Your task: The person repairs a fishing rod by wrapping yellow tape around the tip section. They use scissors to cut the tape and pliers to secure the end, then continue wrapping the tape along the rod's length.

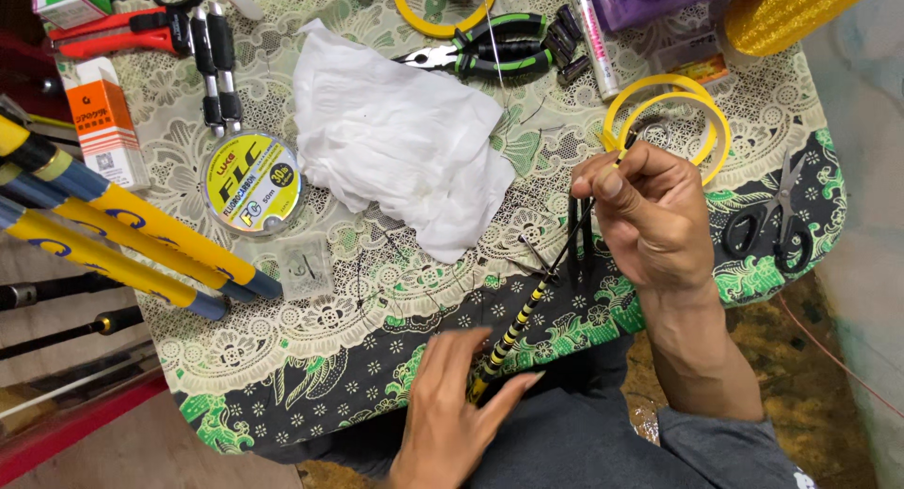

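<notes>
A thin rod [520, 321] banded black and yellow runs slantwise from near my lap up toward the table's right side. My right hand [645, 211] pinches its slim upper tip next to two yellow tape rings [718, 131]. My left hand [452, 404] grips the thicker lower end near the table's front edge. A small wire guide sticks out of the rod about midway.
On the patterned green cloth [311, 348] lie a crumpled white tissue [395, 136], a fishing line spool [251, 183], green-handled pliers [490, 56], black scissors [774, 221], red cutters [122, 30], a small hook packet [303, 266]. Yellow and blue rod sections [122, 230] jut in from the left.
</notes>
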